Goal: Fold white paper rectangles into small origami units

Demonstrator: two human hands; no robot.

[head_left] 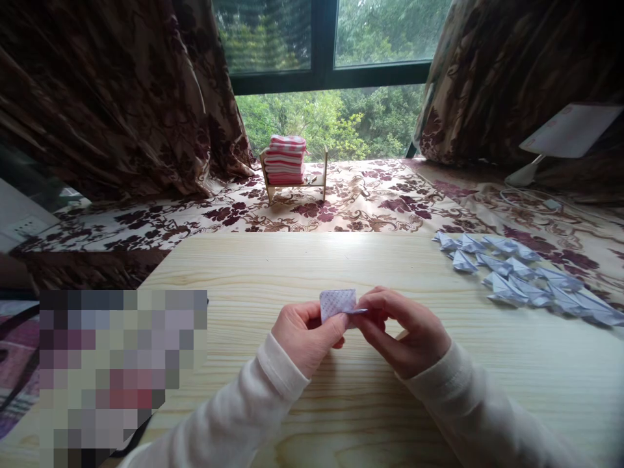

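Observation:
Above the middle of the wooden table (253,273), a small folded piece of patterned white paper (337,303) is held between both hands. My left hand (305,331) pinches its lower edge, the thumb lying across the front. At the paper's right side, the fingertips of my right hand (407,328) are closed on a narrow flap that sticks out. The fingers behind the paper are partly hidden. Several folded paper pieces (517,270) of a bluish white lie in rows at the table's right side.
On the flower-patterned cloth (365,201) beyond the table stands a little wooden rack (325,175) with stacked pink-and-white striped cloths (285,161). A white lamp (568,133) is at the far right. A pixelated area covers the table's left side.

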